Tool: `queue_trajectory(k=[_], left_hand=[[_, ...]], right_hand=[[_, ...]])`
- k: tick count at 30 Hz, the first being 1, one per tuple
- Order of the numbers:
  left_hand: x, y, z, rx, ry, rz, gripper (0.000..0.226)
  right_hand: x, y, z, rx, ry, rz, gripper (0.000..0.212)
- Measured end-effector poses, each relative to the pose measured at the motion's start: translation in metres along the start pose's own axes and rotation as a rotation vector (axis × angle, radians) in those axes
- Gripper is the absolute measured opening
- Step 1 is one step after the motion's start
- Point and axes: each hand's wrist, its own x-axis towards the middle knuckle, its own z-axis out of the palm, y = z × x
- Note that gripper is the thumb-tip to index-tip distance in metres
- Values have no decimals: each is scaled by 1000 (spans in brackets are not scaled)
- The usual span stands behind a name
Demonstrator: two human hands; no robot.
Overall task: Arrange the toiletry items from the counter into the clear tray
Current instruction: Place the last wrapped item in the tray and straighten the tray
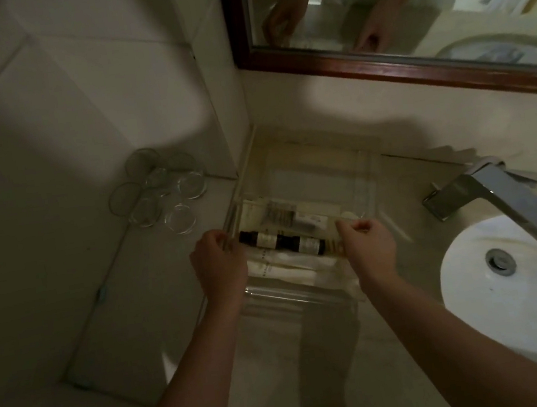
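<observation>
Dim beige counter. Back-left corner: cluster of clear glasses, count uncertain. Left hand curled round the left wall of one clear tray, which sits at the counter's back edge. Inside: two dark bottles lying end to end, pale labels unreadable; white packets in front. Right hand grips the right wall. One faucet, one white basin.

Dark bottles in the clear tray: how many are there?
2. One dark bottle lies by the left hand, the second dark bottle beside it toward the right hand, which may hide more.
</observation>
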Motion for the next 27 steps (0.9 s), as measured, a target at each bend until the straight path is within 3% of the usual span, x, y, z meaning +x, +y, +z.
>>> queue_trajectory(k=[6, 11, 15, 19, 23, 27], left_hand=[[-42, -29, -9, -25, -110, -98, 22], [-51, -33, -6, -236, -194, -267, 6], [-49, -24, -6, -360, -227, -359, 22], [-44, -16, -7, -372, -244, -339, 24], [-33, -15, -6, -334, -347, -300, 54], [-28, -11, 4, -314, -309, -240, 63]], right_hand=[[-26, 36, -49, -124, -20, -47, 15], [-39, 59, -52, -406, -299, 62, 30], [-46, 66, -42, -211, -375, 178, 40], [-49, 60, -40, -148, -327, 131, 40], [-47, 49, -38, -71, -334, 112, 37], [-39, 45, -31, -48, -247, 63, 63]])
